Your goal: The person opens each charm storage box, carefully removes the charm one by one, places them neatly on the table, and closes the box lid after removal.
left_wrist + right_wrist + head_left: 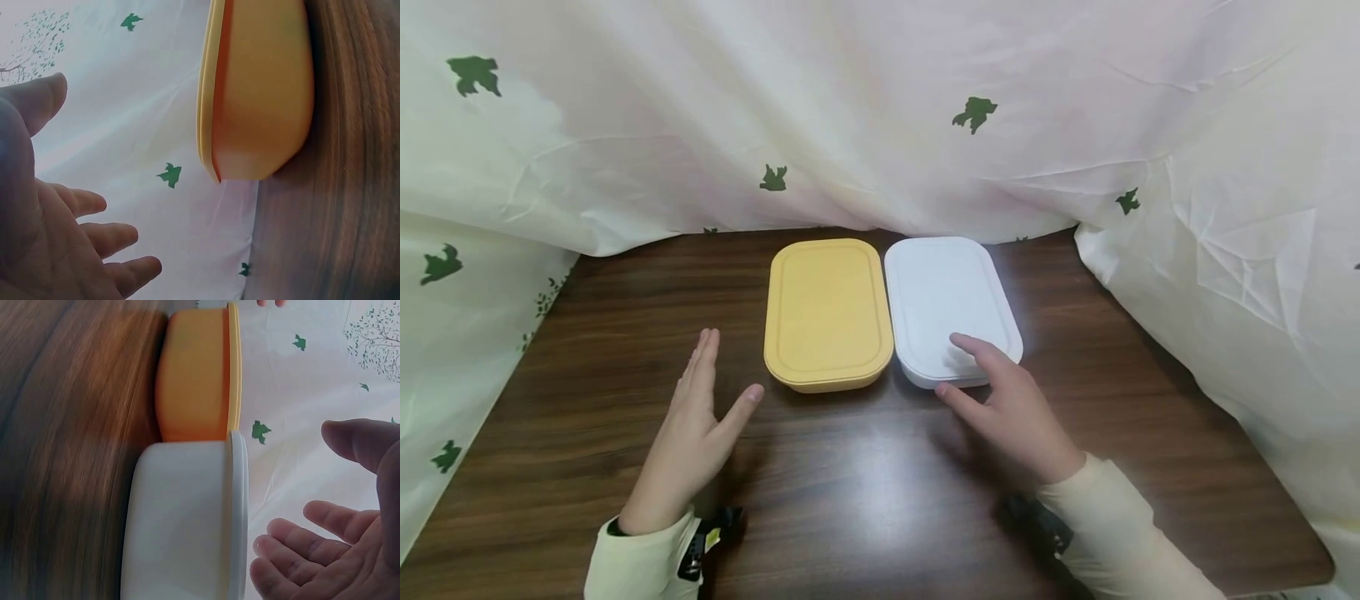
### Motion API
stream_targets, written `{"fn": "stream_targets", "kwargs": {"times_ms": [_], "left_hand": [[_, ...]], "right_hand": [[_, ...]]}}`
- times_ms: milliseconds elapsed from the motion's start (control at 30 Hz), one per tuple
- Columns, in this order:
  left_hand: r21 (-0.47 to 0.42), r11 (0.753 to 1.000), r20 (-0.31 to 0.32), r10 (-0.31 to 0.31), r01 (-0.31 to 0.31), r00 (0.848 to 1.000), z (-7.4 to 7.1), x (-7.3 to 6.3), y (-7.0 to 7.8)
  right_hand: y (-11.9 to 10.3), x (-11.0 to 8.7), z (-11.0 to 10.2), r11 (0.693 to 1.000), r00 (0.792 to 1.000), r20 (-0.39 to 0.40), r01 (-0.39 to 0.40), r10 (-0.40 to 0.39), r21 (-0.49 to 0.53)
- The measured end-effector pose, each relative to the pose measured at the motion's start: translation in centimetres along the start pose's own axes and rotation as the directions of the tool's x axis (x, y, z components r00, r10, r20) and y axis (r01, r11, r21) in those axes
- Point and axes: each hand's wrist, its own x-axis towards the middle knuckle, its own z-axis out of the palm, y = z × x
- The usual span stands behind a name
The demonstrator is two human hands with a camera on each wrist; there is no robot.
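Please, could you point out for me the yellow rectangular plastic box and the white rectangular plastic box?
Yellow rectangular plastic box [828, 312]: head view, on the middle of its lid.
White rectangular plastic box [181, 519]: right wrist view, on its side wall.

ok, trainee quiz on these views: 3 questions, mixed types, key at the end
1. True or false: the yellow box and the white box are both closed.
2. Multiple choice: what does the left hand hold?
a) the yellow box
b) the white box
c) nothing
3. Fill in: the hand nearer the white box is the ____ one.

Key
1. True
2. c
3. right: in the head view, the right hand overlaps the white box; the left is out to the side of the yellow one.
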Motion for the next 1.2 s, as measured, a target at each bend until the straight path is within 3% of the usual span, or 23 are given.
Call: {"fn": "stream_targets", "kwargs": {"times_ms": [300,700,800,1033,1200], "left_hand": [[-0.051,0.994,0.077,-0.097,0.101,0.992,-0.1,1.2,0.1],[-0.090,0.968,0.202,-0.213,0.235,0.956,0.8,1.7,-0.8],[-0.101,0.966,0.210,-0.214,0.239,0.954,1.1,1.7,-1.0],[-0.181,0.967,0.188,-0.145,0.179,0.971,1.9,1.7,-1.4],[-0.199,0.967,0.185,-0.122,0.159,0.975,2.3,1.8,-1.6]], "right_hand": [[-0.9,0.4,1.3,0.994,0.994,-0.029,0.105,-0.104,0.022],[-1.8,0.8,2.7,0.986,0.988,-0.057,0.149,-0.145,0.074],[-2.2,1.0,3.0,0.983,0.988,-0.041,0.154,-0.150,0.101],[-2.9,1.5,3.7,0.973,0.983,-0.018,0.184,-0.183,0.140],[-3.4,1.7,4.4,0.964,0.976,-0.008,0.217,-0.219,0.154]]}}
